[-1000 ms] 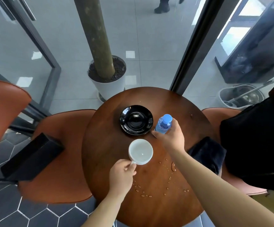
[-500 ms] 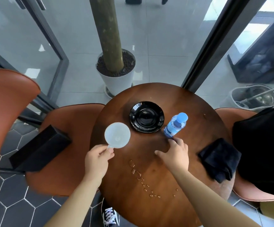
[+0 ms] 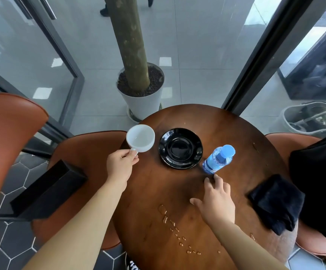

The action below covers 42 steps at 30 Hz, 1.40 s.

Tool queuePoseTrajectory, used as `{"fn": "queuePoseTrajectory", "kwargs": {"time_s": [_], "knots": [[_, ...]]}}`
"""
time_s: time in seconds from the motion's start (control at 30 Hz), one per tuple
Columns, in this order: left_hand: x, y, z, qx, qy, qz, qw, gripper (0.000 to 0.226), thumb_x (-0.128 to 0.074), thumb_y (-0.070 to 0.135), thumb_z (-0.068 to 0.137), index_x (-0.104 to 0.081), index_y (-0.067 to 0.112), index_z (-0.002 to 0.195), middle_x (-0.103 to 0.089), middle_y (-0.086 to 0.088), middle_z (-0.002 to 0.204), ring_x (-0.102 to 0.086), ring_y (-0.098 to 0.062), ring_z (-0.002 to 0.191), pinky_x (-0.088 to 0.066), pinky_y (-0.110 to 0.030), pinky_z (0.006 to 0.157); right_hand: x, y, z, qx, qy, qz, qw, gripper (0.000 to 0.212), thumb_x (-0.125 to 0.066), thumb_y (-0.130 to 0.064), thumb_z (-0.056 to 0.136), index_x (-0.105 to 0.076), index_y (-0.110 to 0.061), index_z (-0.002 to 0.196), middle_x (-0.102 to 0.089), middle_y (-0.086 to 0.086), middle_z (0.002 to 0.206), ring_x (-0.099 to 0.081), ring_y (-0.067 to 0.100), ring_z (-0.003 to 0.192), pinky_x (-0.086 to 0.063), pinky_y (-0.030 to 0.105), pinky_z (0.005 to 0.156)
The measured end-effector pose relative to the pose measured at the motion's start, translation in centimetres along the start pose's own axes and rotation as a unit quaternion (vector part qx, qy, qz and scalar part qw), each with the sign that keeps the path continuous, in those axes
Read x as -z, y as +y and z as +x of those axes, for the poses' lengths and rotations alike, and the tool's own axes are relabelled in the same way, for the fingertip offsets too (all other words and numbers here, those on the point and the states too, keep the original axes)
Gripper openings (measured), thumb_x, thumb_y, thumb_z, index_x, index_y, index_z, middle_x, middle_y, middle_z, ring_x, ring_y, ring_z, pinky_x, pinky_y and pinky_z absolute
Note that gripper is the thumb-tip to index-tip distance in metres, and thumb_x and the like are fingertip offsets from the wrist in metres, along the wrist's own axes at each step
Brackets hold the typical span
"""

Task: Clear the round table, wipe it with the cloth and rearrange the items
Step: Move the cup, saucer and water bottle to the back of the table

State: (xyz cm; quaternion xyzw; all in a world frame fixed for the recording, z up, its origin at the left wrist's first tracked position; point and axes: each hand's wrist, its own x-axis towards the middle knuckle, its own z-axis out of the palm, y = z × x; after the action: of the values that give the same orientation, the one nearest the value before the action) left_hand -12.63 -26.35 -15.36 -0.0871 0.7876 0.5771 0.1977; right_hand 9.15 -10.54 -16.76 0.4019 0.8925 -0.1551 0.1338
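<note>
My left hand grips the handle of a white cup, held in the air over the left edge of the round wooden table. A black saucer sits near the table's middle. To its right a small water bottle with a blue cap stands upright. My right hand hovers just below the bottle with its fingers spread, holding nothing. A dark folded cloth lies at the table's right edge. Water drops are scattered on the near part of the tabletop.
An orange chair with a black box on its seat stands left of the table. Another orange chair on the right carries a black bag. A potted tree stands behind the table, beside glass walls and a mop bucket.
My left hand carried the white cup from the table's middle to its left edge. My right hand let go of the water bottle and drew back toward me.
</note>
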Motion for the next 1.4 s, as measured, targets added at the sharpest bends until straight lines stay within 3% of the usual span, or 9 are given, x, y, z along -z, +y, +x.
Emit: {"fn": "queuePoseTrajectory", "kwargs": {"time_s": [0.27,0.47,0.7,0.9,0.97,1.1,1.2,1.27,1.4], "knots": [[-1.4,-0.2,1.2,0.002,-0.001,-0.031,1.0,0.009,-0.067,0.014,0.095,-0.075,0.013,0.092,-0.075,-0.01,0.095,-0.076,-0.017,0.083,-0.056,-0.015,0.068,0.1,0.0,-0.3,0.012,0.005,-0.005,1.0,0.085,-0.066,-0.061,0.084,-0.033,-0.022,0.152,-0.019,0.004,0.163,-0.019,0.026,0.147,-0.051,0.036,0.099],[-3.4,0.8,2.8,0.005,-0.027,-0.037,0.999,0.02,-0.065,0.013,0.097,-0.072,0.002,0.112,-0.073,-0.014,0.1,-0.075,-0.02,0.086,-0.059,-0.022,0.076,0.1,0.1,-0.3,0.018,0.004,-0.001,1.0,0.085,-0.065,-0.062,0.085,-0.031,-0.022,0.153,-0.016,0.004,0.165,-0.016,0.027,0.148,-0.05,0.036,0.1],[-3.6,0.3,3.2,-0.031,-0.03,0.039,0.998,0.02,-0.063,0.023,0.099,-0.073,0.011,0.112,-0.073,-0.003,0.103,-0.071,-0.016,0.09,-0.061,-0.035,0.084,0.0,0.3,-0.4,0.018,-0.002,-0.008,1.0,0.085,-0.061,-0.064,0.087,-0.028,-0.024,0.154,-0.014,0.003,0.165,-0.015,0.026,0.149,-0.05,0.034,0.1],[-2.4,-1.2,1.9,-0.069,0.005,0.115,0.991,0.04,-0.07,0.027,0.091,-0.058,0.02,0.129,-0.061,-0.001,0.119,-0.065,-0.015,0.102,-0.056,-0.038,0.089,0.2,0.1,-0.3,0.012,-0.004,-0.007,1.0,0.085,-0.064,-0.063,0.085,-0.032,-0.023,0.153,-0.018,0.003,0.164,-0.018,0.026,0.147,-0.05,0.036,0.1],[-1.7,-3.0,0.3,-0.146,0.032,0.239,0.959,0.036,-0.067,0.019,0.092,-0.06,0.015,0.127,-0.06,-0.006,0.121,-0.061,-0.023,0.109,-0.052,-0.04,0.093,0.2,0.1,-0.3,0.011,-0.002,-0.011,1.0,0.085,-0.063,-0.064,0.085,-0.032,-0.023,0.152,-0.019,0.002,0.164,-0.018,0.026,0.147,-0.05,0.035,0.099],[-1.9,-7.2,-1.8,-0.279,0.005,0.472,0.836,0.046,-0.064,0.03,0.093,-0.058,0.006,0.131,-0.055,-0.023,0.135,-0.051,-0.042,0.128,-0.042,-0.058,0.107,0.1,0.3,-0.4,0.019,0.007,-0.013,1.0,0.085,-0.062,-0.066,0.085,-0.032,-0.024,0.152,-0.019,0.002,0.164,-0.019,0.025,0.146,-0.049,0.035,0.1],[-2.7,-8.0,-1.9,-0.257,-0.01,0.534,0.805,0.06,-0.049,0.048,0.099,-0.047,0.01,0.145,-0.04,-0.025,0.153,-0.034,-0.043,0.146,-0.026,-0.062,0.116,-0.1,0.7,-0.5,0.031,0.006,-0.015,0.999,0.082,-0.06,-0.065,0.087,-0.032,-0.025,0.153,-0.019,0.001,0.164,-0.02,0.024,0.147,-0.047,0.034,0.102],[-3.0,-8.4,-2.0,-0.265,-0.001,0.554,0.789,0.067,-0.035,0.054,0.099,-0.041,0.012,0.15,-0.035,-0.024,0.158,-0.029,-0.041,0.149,-0.021,-0.061,0.119,0.0,1.5,-0.3,0.041,0.002,0.008,0.999,0.07,-0.062,-0.051,0.091,-0.038,-0.023,0.151,-0.025,-0.001,0.162,-0.025,0.022,0.145,-0.046,0.034,0.104],[-2.9,-9.0,-2.0,-0.279,0.008,0.567,0.775,0.07,-0.03,0.055,0.098,-0.04,0.011,0.151,-0.034,-0.024,0.158,-0.027,-0.041,0.149,-0.018,-0.061,0.121,2.1,4.5,1.9,0.04,0.078,0.095,0.992,0.036,-0.064,-0.014,0.09,-0.066,-0.012,0.126,-0.067,0.008,0.123,-0.061,0.031,0.112,-0.052,0.039,0.092]]}}
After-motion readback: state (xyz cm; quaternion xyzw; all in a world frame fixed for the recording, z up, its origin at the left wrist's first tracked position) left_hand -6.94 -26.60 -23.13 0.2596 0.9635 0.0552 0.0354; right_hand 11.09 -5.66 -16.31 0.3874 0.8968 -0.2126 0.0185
